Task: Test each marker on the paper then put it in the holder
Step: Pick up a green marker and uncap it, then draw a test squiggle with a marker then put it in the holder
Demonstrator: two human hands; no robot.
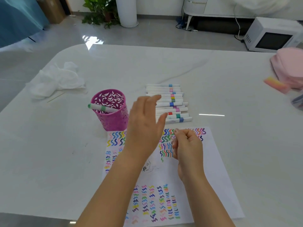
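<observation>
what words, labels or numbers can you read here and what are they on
None can be read.
Markers: faint print on the barrels, too blurred to read.
Microwave: keypad marks, too small to read.
Paper: only coloured squiggles and a small sketch, no words.

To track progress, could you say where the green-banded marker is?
The green-banded marker leans in the pink holder, left of the marker row, head view.
</observation>
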